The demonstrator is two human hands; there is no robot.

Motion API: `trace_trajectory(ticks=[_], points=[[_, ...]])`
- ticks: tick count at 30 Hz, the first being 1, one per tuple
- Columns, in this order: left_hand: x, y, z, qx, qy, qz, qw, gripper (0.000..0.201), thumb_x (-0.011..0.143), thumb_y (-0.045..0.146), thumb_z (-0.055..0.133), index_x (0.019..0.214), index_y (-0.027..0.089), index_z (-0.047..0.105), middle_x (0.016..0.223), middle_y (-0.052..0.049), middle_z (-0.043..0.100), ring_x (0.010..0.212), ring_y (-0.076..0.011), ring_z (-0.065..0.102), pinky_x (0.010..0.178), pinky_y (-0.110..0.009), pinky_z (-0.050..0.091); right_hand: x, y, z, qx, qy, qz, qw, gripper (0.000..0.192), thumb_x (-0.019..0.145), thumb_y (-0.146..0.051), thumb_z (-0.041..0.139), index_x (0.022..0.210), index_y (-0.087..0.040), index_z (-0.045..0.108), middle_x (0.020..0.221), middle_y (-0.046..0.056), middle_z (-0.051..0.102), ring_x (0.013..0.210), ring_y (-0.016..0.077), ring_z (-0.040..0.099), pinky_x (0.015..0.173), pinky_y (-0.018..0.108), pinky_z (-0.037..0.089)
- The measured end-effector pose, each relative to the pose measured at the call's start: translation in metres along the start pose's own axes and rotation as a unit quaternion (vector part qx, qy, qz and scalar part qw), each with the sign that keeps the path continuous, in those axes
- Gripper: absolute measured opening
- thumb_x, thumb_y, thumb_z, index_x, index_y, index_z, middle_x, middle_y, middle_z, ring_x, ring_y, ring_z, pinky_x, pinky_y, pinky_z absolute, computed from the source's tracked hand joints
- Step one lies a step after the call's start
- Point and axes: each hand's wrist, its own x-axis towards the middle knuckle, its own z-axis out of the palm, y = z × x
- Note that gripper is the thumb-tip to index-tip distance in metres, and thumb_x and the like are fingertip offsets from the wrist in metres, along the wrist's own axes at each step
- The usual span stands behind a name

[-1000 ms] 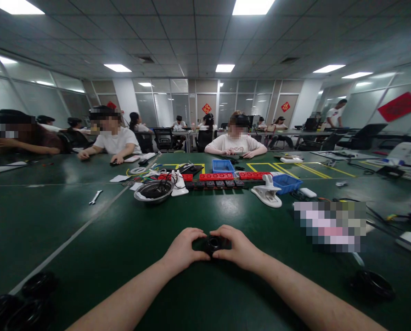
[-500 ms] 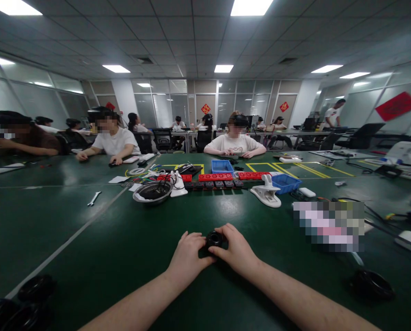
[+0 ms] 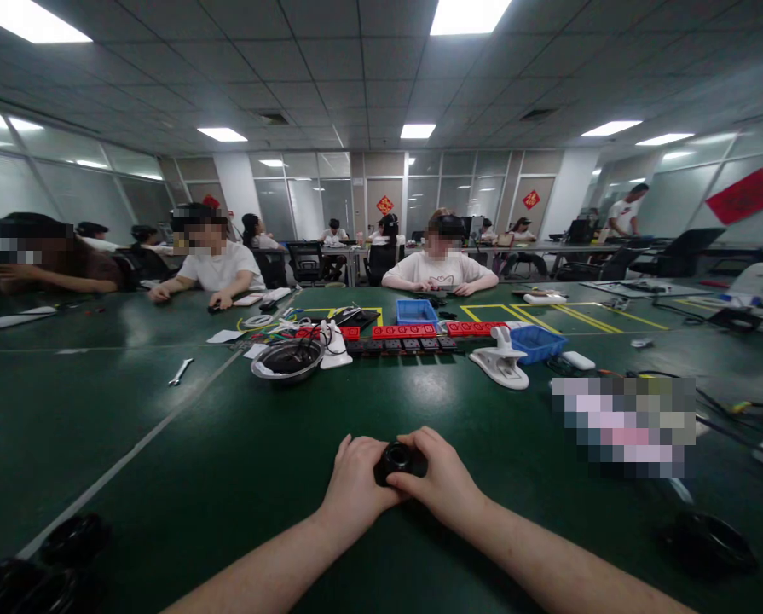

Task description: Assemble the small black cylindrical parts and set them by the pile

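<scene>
Right at the near middle of the green counter (image 3: 182, 477), the left hand (image 3: 354, 486) and right hand (image 3: 442, 482) meet around a small black round part (image 3: 399, 460), fingers curled and pinching it from both sides, so it sits braced between the two with its open top facing up and away from the person (whether it rests on the counter or is lifted just off it, I cannot tell). Both forearms angle in from the near edge, which steadies the grip. Open green surface lies ahead of the hands before the metal bowl (image 3: 287, 360) and white clamp (image 3: 501, 363). More black rings (image 3: 74, 539) sit at the near left corner, and another black ring (image 3: 707, 542) lies well apart on the right.
</scene>
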Motion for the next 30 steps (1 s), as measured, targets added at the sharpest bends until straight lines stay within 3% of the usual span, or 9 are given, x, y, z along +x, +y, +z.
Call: trace_trajectory(ticks=[3,8,12,17,24,27,30], points=[[0.002,-0.006,0.001,-0.01,-0.021,0.013,1.0,0.038,0.053,0.033,0.068,0.088,0.021,0.061,0.091,-0.004,0.06,0.095,-0.0253,0.049,0.092,-0.042,0.027,0.0,-0.004,-0.005,0.008,-0.045,-0.025,0.999,0.035,0.057,-0.023,0.069,0.089,-0.018,0.056,0.081,0.001,0.05,0.078,0.0151,0.048,0.069,0.027,0.04],[0.009,-0.018,-0.008,-0.044,-0.138,0.074,0.987,0.068,0.046,0.045,0.072,0.107,0.022,0.053,0.113,-0.006,0.051,0.112,-0.0286,0.034,0.096,-0.042,0.024,0.007,-0.009,-0.025,0.022,-0.181,-0.086,0.979,0.043,0.058,-0.023,0.069,0.099,-0.021,0.056,0.083,0.001,0.05,0.078,0.0145,0.048,0.069,0.026,0.039],[0.011,-0.018,-0.017,-0.04,-0.186,0.125,0.974,0.066,0.047,0.045,0.072,0.107,0.024,0.053,0.114,-0.005,0.047,0.11,-0.0271,0.036,0.097,-0.044,0.019,0.009,-0.01,-0.031,0.031,-0.216,-0.113,0.969,0.045,0.058,-0.027,0.069,0.1,-0.02,0.055,0.086,0.001,0.05,0.081,0.0151,0.048,0.072,0.026,0.039],[0.01,-0.021,-0.016,-0.049,-0.163,0.115,0.979,0.066,0.045,0.044,0.073,0.105,0.026,0.055,0.112,-0.004,0.048,0.106,-0.0253,0.04,0.093,-0.04,0.028,0.007,-0.01,-0.029,0.012,-0.2,-0.095,0.975,0.042,0.057,-0.029,0.07,0.096,-0.02,0.056,0.083,0.001,0.049,0.077,0.0144,0.048,0.067,0.025,0.039],[0.01,-0.024,-0.008,-0.01,-0.041,0.027,0.999,0.058,0.051,0.045,0.069,0.103,0.022,0.056,0.111,-0.007,0.052,0.103,-0.0238,0.045,0.089,-0.037,0.035,0.006,-0.004,-0.02,-0.049,-0.075,-0.031,0.995,0.032,0.058,-0.028,0.068,0.085,-0.017,0.055,0.08,0.001,0.049,0.073,0.0145,0.048,0.063,0.025,0.039],[0.009,-0.019,-0.008,0.054,-0.007,0.018,0.998,0.041,0.059,0.05,0.061,0.091,0.023,0.063,0.105,-0.006,0.058,0.102,-0.0246,0.047,0.092,-0.045,0.028,0.006,0.001,-0.012,-0.08,-0.018,-0.011,0.997,0.033,0.059,-0.032,0.067,0.085,-0.017,0.053,0.083,0.003,0.05,0.074,0.0154,0.048,0.065,0.027,0.04],[0.006,-0.014,-0.009,0.085,-0.012,0.04,0.996,0.025,0.067,0.046,0.057,0.081,0.027,0.065,0.101,-0.001,0.061,0.104,-0.0231,0.046,0.096,-0.05,0.016,0.005,0.004,-0.008,-0.095,-0.001,-0.01,0.995,0.034,0.06,-0.033,0.065,0.087,-0.016,0.053,0.085,0.004,0.05,0.078,0.0168,0.049,0.069,0.028,0.04]])
